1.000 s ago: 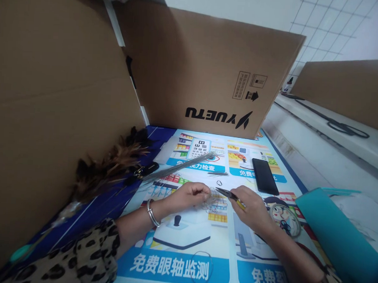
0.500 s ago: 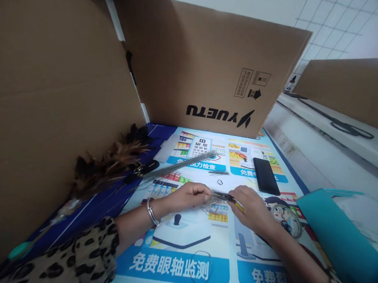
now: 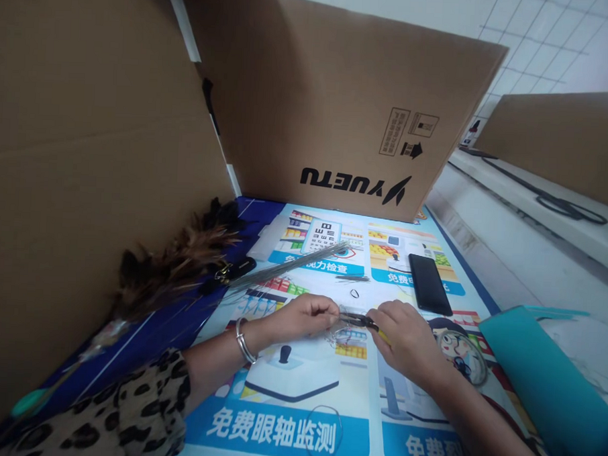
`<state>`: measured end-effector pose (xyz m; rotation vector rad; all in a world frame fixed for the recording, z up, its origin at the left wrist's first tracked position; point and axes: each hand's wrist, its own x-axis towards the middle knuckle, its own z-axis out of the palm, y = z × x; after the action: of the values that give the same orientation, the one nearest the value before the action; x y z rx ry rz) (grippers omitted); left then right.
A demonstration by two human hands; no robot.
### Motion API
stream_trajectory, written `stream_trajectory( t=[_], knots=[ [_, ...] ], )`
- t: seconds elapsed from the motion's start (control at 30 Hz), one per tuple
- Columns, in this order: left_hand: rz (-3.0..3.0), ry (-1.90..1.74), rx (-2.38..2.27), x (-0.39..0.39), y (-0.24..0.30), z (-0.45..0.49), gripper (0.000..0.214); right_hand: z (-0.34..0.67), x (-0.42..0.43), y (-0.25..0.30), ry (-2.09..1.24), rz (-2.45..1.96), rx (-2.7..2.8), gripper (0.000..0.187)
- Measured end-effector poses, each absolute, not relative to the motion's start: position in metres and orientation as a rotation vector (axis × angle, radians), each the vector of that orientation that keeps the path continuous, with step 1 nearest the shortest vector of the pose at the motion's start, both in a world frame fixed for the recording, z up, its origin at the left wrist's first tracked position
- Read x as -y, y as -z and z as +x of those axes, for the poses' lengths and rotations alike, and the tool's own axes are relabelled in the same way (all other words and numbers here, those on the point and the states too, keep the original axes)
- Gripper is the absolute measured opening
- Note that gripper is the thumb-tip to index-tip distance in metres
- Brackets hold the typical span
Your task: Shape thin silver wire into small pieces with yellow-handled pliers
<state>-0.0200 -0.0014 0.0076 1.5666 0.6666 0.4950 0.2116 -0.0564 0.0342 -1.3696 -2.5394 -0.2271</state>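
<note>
My right hand (image 3: 405,336) is wrapped round yellow-handled pliers (image 3: 356,320), their dark jaws pointing left. The jaw tips meet the fingertips of my left hand (image 3: 315,316), which pinches a thin wire piece (image 3: 340,336). Loops of this fine wire hang below the fingers; its exact shape is hard to make out. Just beyond the pliers lie a small dark ring (image 3: 354,294) and a few short wires (image 3: 353,278). A long bundle of thin straight wires (image 3: 292,266) stretches behind my left hand. Nearer to me rests a thin wire loop (image 3: 342,428) with a pink bit.
A black phone (image 3: 429,284) lies at the right, with a wire coil (image 3: 472,360) and a teal folder (image 3: 543,386) nearer. Cardboard panels (image 3: 339,108) stand behind and at the left. Brown feathers (image 3: 182,256) lie along the left side. Scissors (image 3: 571,207) rest on the right ledge.
The pliers have turned slightly in my right hand, and their handle shows less. My left hand keeps its pinch in nearly the same place. The camera view has shifted a little.
</note>
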Motion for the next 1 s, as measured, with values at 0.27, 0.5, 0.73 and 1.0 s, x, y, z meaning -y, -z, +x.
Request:
stream_trajectory(
  t=[0.27, 0.5, 0.73, 1.0],
  knots=[
    [1.575, -0.501, -0.672, 0.001, -0.007, -0.02, 0.021, 0.208, 0.059, -0.042, 0.295, -1.365, 2.581, 0.02],
    [1.627, -0.538, -0.71, 0.001, -0.005, -0.019, 0.017, 0.205, 0.061, -0.045, 0.355, -1.362, 2.597, 0.021],
    [1.656, -0.572, -0.695, -0.001, 0.0, -0.02, 0.015, 0.205, 0.063, -0.045, 0.368, -1.373, 2.62, 0.02],
    [1.669, -0.576, -0.682, -0.002, 0.003, -0.02, 0.015, 0.201, 0.062, -0.044, 0.328, -1.457, 2.62, 0.013]
  ],
)
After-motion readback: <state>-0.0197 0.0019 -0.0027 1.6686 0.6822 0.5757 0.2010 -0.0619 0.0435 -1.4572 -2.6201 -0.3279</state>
